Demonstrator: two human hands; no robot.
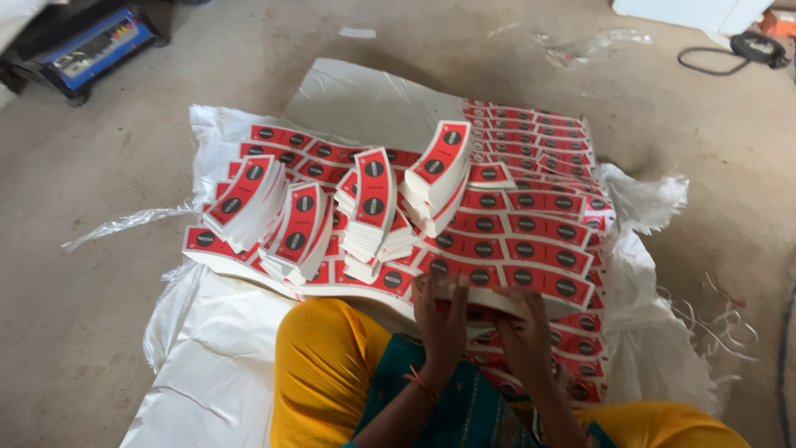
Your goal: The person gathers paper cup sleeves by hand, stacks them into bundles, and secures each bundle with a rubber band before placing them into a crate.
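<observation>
A thick stack of printed sheets (531,224), red curved label blanks with black round marks on white, lies on a white woven sack on the floor. Both hands are at its near edge. My left hand (438,314) and my right hand (524,325) each grip the front of a punched bundle of red blanks (497,292), fingers curled over its edge. Several loose bundles of the same curved blanks (373,203) stand piled on the sheets to the left. My knees, in yellow cloth, frame the bottom of the view.
The white woven sack (207,348) spreads over a concrete floor. A blue weighing scale (91,41) sits at the far left. A black cable coil (754,48) and clear plastic scrap (593,43) lie far right. White plastic strips (713,319) trail at the right.
</observation>
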